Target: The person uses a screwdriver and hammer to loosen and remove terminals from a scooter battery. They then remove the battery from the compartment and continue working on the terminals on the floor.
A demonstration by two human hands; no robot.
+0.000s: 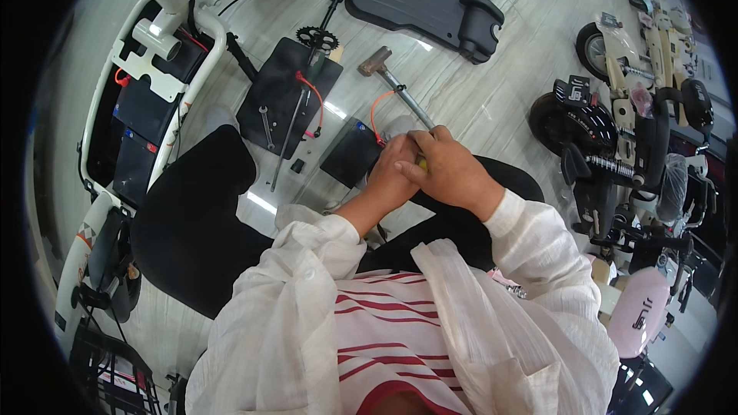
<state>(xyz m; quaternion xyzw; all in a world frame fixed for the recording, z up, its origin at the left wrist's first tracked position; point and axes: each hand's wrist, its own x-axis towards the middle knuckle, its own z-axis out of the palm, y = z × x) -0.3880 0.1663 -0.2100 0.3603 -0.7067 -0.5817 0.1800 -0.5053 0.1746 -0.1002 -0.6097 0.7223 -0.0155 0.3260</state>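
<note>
Both hands, left hand (390, 173) and right hand (442, 165), clasped together over black battery (350, 155) (orange wire attached).

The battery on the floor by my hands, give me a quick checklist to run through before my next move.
1. Battery flat on the floor: ok.
2. Orange wire attached at the battery: ok; how securely, cannot tell.
3. Left hand and right hand together over it: ok.
4. Yellow-tipped tool gripped in hands: cannot tell, mostly hidden.
5. Hammer lying clear of the fingers: not ok, its handle runs up to them.
</note>
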